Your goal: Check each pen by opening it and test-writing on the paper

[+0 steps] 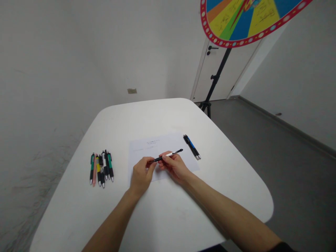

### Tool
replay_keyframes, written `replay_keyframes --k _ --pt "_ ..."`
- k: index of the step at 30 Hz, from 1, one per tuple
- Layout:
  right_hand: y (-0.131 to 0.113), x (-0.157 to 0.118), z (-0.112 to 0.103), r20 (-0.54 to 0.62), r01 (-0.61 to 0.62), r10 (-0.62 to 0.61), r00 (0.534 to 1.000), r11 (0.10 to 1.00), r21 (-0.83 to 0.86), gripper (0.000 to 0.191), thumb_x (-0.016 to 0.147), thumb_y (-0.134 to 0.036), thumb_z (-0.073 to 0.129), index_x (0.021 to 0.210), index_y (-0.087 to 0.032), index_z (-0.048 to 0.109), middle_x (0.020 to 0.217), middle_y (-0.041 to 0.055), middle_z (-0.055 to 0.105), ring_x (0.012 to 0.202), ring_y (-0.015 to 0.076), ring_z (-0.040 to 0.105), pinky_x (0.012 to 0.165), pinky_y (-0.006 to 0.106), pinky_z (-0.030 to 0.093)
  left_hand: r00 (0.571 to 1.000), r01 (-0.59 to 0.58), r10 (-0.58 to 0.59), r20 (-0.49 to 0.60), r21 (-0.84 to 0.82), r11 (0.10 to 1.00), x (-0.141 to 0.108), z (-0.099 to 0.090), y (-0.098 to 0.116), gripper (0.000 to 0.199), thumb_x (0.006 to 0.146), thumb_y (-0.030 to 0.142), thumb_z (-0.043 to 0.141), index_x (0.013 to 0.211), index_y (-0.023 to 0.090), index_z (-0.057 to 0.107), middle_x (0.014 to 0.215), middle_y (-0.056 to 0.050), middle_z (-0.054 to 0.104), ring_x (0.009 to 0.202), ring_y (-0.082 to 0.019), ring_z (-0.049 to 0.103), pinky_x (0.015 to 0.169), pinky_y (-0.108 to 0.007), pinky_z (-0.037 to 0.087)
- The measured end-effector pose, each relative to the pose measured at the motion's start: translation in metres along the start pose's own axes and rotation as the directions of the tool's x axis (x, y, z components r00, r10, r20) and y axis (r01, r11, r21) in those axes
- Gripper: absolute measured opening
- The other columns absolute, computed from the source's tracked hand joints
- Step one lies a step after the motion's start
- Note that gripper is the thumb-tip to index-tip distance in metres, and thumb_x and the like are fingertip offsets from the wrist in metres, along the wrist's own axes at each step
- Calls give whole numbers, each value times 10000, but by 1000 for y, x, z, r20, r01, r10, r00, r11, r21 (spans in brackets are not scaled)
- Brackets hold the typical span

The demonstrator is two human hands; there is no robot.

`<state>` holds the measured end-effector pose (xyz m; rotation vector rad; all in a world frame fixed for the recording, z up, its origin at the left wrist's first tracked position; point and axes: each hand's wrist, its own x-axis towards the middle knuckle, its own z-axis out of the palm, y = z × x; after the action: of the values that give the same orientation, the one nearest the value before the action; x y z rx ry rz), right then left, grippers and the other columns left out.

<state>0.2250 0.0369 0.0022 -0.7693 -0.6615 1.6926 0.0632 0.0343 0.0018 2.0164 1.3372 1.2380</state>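
Observation:
A pen (172,153) with a silver barrel and black ends is held slantwise over a sheet of white paper (168,140). My right hand (174,166) grips it mid-barrel between thumb and fingers, leaving one black end sticking out to the upper right. At the pen's lower left end, my left hand (142,172) is closed in a pinch; the very tip is hidden by those fingers. Some lines of handwriting show on the upper part of the paper. Both hands are above its lower part.
To the left, several pens (102,168) in green, pink, yellow, white and black lie side by side on the white table (147,119). Two pens (192,147), one blue and black, lie by the paper's right edge. A colourful wheel (241,21) on a black tripod stands behind.

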Motion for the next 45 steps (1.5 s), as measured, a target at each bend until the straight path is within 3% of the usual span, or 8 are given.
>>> replay_keyframes --k 5,10,16,21,27,33,38,45 --pt "-1 -2 0 26 -8 9 1000 1000 -10 346 635 -410 876 777 -152 694 633 25 719 545 99 636 529 198 501 998 -30 27 58 65 997 1 -2 -1 224 914 358 479 794 204 591 676 -6 662 608 -151 604 595 -265 464" --pt "2 -1 0 38 -21 22 999 999 -28 354 620 -416 882 767 -159 687 632 22 721 528 106 630 514 210 491 996 -55 44 83 131 990 2 -4 -1 427 975 357 320 622 212 511 564 -1 583 525 -138 539 534 -262 403" --pt "2 1 -2 20 0 0 1000 1000 -1 337 645 -409 869 781 -154 697 629 11 704 546 99 631 523 198 499 996 -78 80 -47 29 996 -1 -2 -2 175 864 360 588 915 197 624 744 -3 697 641 -141 639 622 -256 503" --pt "1 1 -2 5 3 -3 1000 1000 12 319 647 -386 872 780 -152 701 641 11 708 545 104 635 517 204 511 998 -56 56 -34 3 998 0 -1 -2 152 879 330 562 835 202 633 731 -1 705 653 -141 651 633 -251 503" --pt "1 -2 0 47 14 -14 999 1000 -9 313 659 -388 865 782 -157 693 628 15 710 553 110 641 531 211 517 995 59 -66 81 92 994 2 -5 -1 428 954 396 360 622 210 557 569 0 615 547 -139 581 560 -260 442" --pt "0 0 -1 -3 10 -10 1000 1000 6 327 641 -393 873 788 -152 708 645 14 709 553 108 639 530 213 525 999 -21 20 -39 -21 1000 0 -2 -1 201 850 370 610 937 192 646 786 -19 718 680 -148 654 659 -264 519" --pt "-1 1 -1 -29 -8 8 1000 999 31 346 614 -391 888 787 -151 708 643 9 703 558 99 635 550 206 524 997 -37 36 -63 -22 999 1 -1 -1 119 867 283 591 851 195 669 777 -15 725 702 -143 667 666 -249 521" --pt "-1 0 -2 -17 -10 11 1000 1000 28 356 636 -400 877 809 -151 691 655 11 699 579 102 638 569 212 517 997 73 -73 17 16 997 1 -4 -3 308 925 354 483 720 190 645 653 -5 681 617 -141 629 602 -250 473"
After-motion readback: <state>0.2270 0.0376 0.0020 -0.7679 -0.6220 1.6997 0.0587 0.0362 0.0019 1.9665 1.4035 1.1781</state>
